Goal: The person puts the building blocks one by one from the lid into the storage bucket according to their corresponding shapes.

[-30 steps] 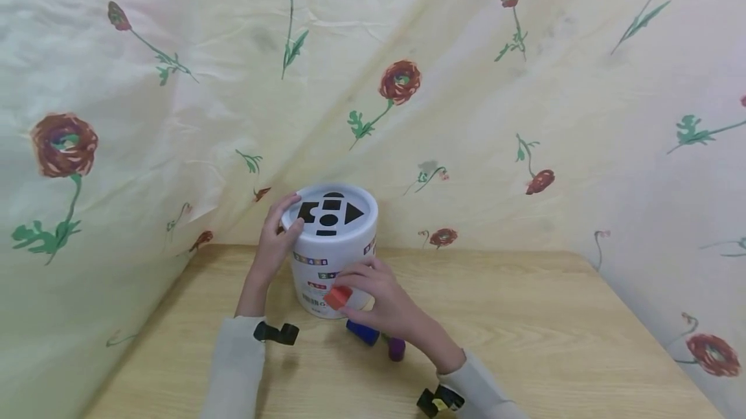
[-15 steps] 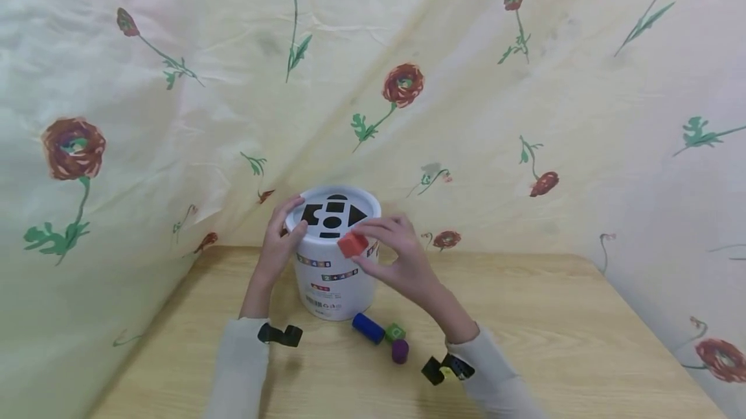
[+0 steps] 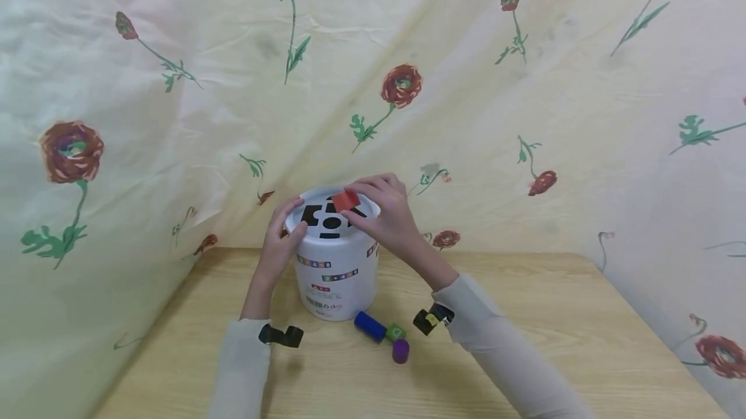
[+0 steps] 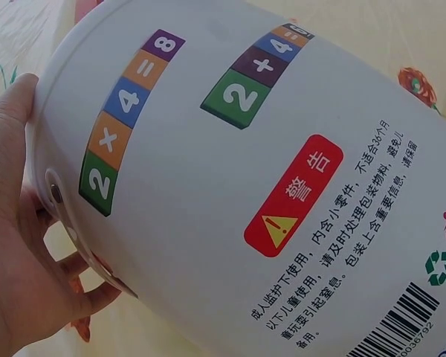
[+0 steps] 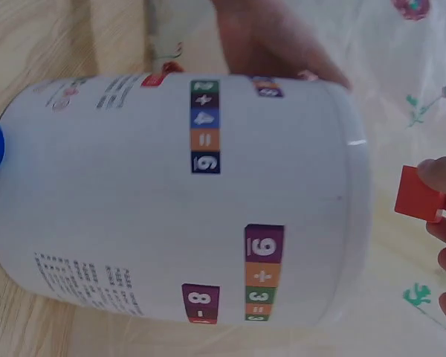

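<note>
A white bucket printed with coloured sums stands upright on the table. Its lid has dark shaped holes, among them a round one. My left hand grips the bucket's left rim, thumb near the lid's edge and fingers round the far side; the left wrist view shows this hand beside the handle's end. Between thumb and fingertips of my right hand is a red block, held over the back of the lid. In the right wrist view, the pinched red block stands out past the rim, apart from it.
In front of the bucket lie a blue cylinder, a green block and a purple rounded block, close together on the wooden table. A flowered cloth hangs behind and at the sides.
My right hand has lifted the red block from the bucket's front up to above the lid, uncovering the blue, green and purple blocks. The left hand keeps its grip on the rim.
</note>
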Motion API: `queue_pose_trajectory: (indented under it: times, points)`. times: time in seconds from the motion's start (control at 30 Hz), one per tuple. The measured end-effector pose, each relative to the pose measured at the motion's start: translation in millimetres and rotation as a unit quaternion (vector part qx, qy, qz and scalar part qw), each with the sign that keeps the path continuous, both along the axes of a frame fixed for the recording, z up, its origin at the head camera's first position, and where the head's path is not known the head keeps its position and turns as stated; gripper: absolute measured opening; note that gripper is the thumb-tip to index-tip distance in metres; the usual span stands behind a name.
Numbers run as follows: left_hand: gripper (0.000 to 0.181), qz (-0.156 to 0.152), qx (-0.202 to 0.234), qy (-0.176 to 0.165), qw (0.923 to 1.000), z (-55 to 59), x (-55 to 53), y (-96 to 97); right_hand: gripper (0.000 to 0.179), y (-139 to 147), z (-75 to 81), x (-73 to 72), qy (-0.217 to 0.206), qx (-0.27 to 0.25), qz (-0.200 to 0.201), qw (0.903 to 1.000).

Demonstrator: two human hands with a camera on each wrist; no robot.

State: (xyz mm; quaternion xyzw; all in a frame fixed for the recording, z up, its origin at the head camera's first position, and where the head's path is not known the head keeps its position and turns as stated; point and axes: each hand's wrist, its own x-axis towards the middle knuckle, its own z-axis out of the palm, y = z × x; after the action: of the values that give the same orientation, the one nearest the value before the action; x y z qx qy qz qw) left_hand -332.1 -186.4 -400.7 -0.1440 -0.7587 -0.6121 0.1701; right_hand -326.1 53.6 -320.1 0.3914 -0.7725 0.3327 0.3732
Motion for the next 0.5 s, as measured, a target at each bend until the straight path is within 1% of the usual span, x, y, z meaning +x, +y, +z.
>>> queue_pose_trajectory:
  times: [0.1, 0.23, 0.4, 0.5]
  points:
    - [0.054, 0.001, 0.0, -0.002, 1.0, -0.9, -0.9, -0.7, 0.038, -6.8, -0.3, -9.0, -0.001, 0.018, -0.025, 0.9995]
    - [0.054, 0.003, -0.002, -0.001, 1.0, -2.9, -1.9, -1.7, 0.038, -13.9, -3.6, -18.8, -0.012, 0.046, -0.06, 0.9971]
    - [0.054, 0.003, -0.001, 0.001, 1.0, -3.4, -1.6, -1.9, 0.038, -19.4, -7.6, -27.1, -0.027, 0.059, -0.084, 0.9943]
    - [0.054, 0.0, -0.002, 0.005, 1.0, -2.7, -1.2, -1.1, 0.039, -21.6, -9.3, -32.9, -0.045, 0.07, -0.109, 0.9905]
